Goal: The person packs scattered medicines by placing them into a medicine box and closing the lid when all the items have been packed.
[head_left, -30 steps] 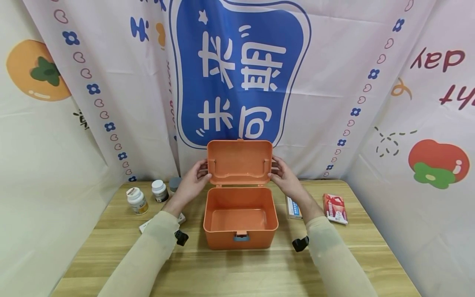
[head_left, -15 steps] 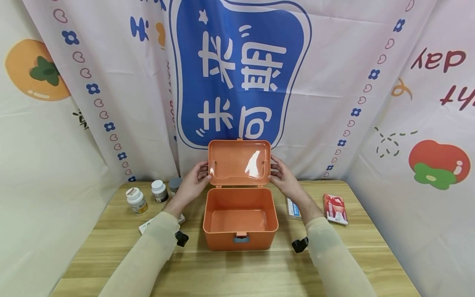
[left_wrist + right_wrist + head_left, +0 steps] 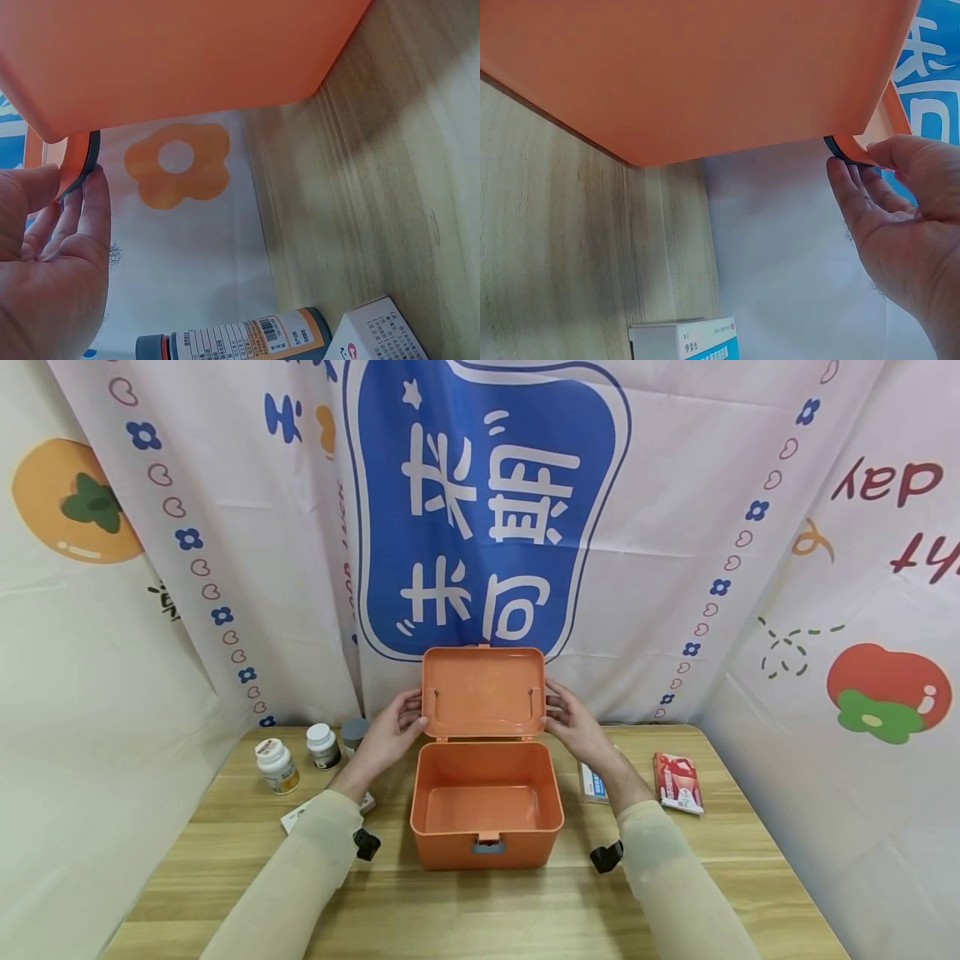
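Observation:
An orange storage box point(image 3: 487, 852) stands on the table with its hinged lid point(image 3: 483, 692) raised at the back. Nothing lies inside it. At the lid's left edge my left hand point(image 3: 384, 739) pinches the rim, thumb on the inner side and fingers behind. My right hand point(image 3: 583, 735) grips the opposite edge in the same way. The left wrist view has the left thumb and fingers point(image 3: 94, 210) on either side of the lid's dark-edged rim. In the right wrist view, the right hand point(image 3: 904, 217) meets the rim likewise, beside the box's wall point(image 3: 705, 82).
On the left of the wooden table point(image 3: 480, 918) are a white bottle point(image 3: 277, 767), a dark-labelled bottle point(image 3: 323, 747), a grey-lidded bottle point(image 3: 354, 732) and a flat white box point(image 3: 367, 802). A blue-white box point(image 3: 594, 782) and a red packet point(image 3: 678, 782) lie right. A printed curtain point(image 3: 667, 527) hangs behind.
Both hands have tipped the lid slightly further back, and its top edge sits a little lower in view. The grip on both sides is unchanged.

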A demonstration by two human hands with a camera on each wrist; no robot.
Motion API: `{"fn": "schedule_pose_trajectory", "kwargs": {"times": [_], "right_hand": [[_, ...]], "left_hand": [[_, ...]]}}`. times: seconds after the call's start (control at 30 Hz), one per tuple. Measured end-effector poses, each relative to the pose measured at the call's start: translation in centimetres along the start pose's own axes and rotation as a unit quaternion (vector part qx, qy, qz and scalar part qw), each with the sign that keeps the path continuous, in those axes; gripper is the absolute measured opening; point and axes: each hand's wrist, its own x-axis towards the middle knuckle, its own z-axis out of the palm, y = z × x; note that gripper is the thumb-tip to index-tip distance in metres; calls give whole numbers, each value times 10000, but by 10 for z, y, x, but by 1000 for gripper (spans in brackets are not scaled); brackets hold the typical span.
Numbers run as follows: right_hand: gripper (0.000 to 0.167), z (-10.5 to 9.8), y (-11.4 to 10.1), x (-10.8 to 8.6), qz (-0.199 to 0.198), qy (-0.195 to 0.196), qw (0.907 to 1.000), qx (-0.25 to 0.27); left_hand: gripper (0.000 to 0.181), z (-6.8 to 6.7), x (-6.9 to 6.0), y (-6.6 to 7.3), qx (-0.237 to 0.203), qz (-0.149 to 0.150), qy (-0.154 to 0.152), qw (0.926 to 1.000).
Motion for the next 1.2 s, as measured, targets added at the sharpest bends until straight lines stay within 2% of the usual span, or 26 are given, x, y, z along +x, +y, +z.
{"fn": "schedule_pose_trajectory", "kwargs": {"times": [0.3, 0.73, 1.2], "right_hand": [[73, -1, 3, -3, 108, -189, 9998, -16], [71, -1, 8, -8, 483, -469, 9974, -270], [67, -1, 11, -10, 667, -626, 9958, -94]], "left_hand": [[63, 1, -4, -3, 71, -41, -98, 9999], [63, 1, -7, -6, 13, -430, -181, 9989], [62, 1, -14, -5, -22, -538, -298, 9981]]}}
